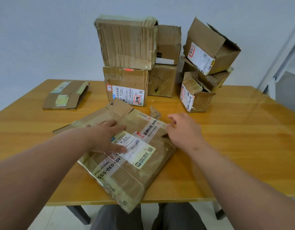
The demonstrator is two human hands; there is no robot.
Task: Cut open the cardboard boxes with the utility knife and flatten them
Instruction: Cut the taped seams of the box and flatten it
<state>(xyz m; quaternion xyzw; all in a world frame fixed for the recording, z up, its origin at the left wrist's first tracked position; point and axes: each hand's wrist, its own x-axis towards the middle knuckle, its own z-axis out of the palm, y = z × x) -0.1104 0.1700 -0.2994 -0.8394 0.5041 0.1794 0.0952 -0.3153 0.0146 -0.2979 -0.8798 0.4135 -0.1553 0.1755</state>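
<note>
One flattened box (126,153): lies on the near middle of the wooden table (243,146), turned at an angle, its near corner overhanging the table's front edge; brown card, clear tape bands printed with black text, a white shipping label on top.
Left hand (108,136): laid flat on the flattened box, fingers straight and spread, palm down, partly covering the shipping label.
Right hand (183,130): at the box's right edge, fingers loosely bent; whether they pinch the tape or card there cannot be told.
Utility knife: not seen in this view.
Tape scrap (154,112): small crumpled brown piece, on the table just beyond the flattened box's far right corner.
Second flat box (65,95): far left of the table, well apart from the hands, brown with pale tape patches.
Centre stack (126,60): a large crushed box sitting on a labelled box, at the table's far edge; two more boxes (166,63) stacked just behind to the right.
Right stack (206,63): three worn boxes piled unevenly, the top one tilted with an open flap, the bottom one torn and labelled.
Wall (43,39): plain pale surface behind the table.
Person: dark trousers (120,218) visible below the table's front edge.
</note>
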